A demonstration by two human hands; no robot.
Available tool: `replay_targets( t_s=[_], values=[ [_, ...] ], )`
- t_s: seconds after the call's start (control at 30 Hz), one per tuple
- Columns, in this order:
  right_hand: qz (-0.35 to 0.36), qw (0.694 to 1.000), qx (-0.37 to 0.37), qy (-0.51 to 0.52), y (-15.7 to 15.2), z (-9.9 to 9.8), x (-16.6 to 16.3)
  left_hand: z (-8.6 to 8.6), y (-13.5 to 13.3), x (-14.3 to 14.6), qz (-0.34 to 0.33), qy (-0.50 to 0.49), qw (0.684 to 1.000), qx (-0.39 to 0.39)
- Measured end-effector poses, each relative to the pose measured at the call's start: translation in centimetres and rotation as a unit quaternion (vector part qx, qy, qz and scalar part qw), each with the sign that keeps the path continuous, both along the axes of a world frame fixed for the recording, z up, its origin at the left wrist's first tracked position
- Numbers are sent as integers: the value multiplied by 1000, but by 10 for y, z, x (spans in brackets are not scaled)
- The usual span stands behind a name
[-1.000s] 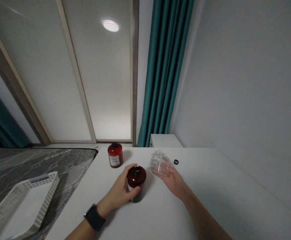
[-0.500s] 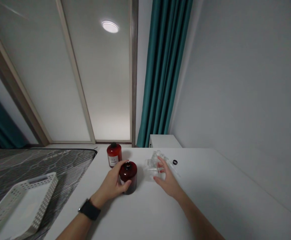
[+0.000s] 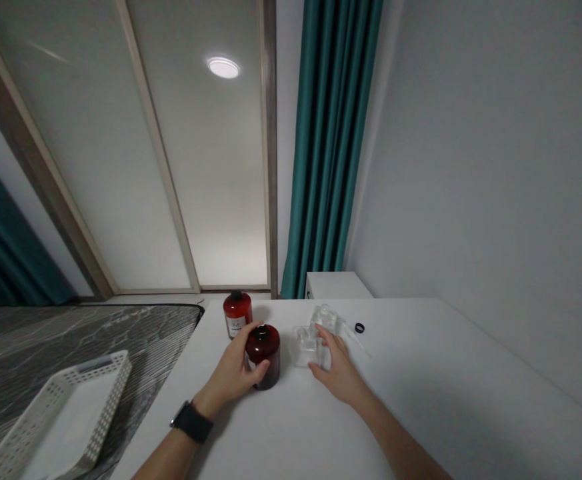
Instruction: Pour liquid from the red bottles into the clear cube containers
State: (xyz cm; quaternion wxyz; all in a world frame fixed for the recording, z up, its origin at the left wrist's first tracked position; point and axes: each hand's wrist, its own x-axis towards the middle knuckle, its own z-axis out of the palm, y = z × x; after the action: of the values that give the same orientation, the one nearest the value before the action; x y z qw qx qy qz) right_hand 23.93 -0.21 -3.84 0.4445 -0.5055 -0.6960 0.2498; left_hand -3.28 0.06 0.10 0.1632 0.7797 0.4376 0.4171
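Observation:
My left hand (image 3: 233, 373), with a dark watch on its wrist, is wrapped round a dark red open-necked bottle (image 3: 265, 352) that stands upright on the white table (image 3: 421, 400). My right hand (image 3: 338, 370) curls its fingers round a clear square glass bottle (image 3: 307, 345) standing just right of the red one. A second clear glass piece (image 3: 327, 319) lies just behind it, touching my fingertips or nearly so.
A smaller red bottle with a black cap and white label (image 3: 237, 313) stands behind my left hand. A small black ring-shaped cap (image 3: 359, 327) lies to the right. A white perforated tray (image 3: 55, 420) rests on the dark marbled surface (image 3: 71, 340) at left.
The dark red bottle has been moved away from me, towards the labelled red bottle. My right hand has gone from open beside the tilted clear bottle to closed round an upright one.

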Motion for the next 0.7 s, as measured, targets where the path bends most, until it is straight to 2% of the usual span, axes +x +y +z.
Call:
replay_targets(
  t_s=[0.33,0.53,0.7],
  values=[
    [-8,1000,-10,-18,9,4,3,0,0,1,-8,-11,1000,2],
    [-16,999,4,-51,21,-2,2,-1,-1,1,0,-8,1000,2],
    [-25,999,-1,-40,28,-7,0,-1,-2,2,-8,-12,1000,-1]
  ],
)
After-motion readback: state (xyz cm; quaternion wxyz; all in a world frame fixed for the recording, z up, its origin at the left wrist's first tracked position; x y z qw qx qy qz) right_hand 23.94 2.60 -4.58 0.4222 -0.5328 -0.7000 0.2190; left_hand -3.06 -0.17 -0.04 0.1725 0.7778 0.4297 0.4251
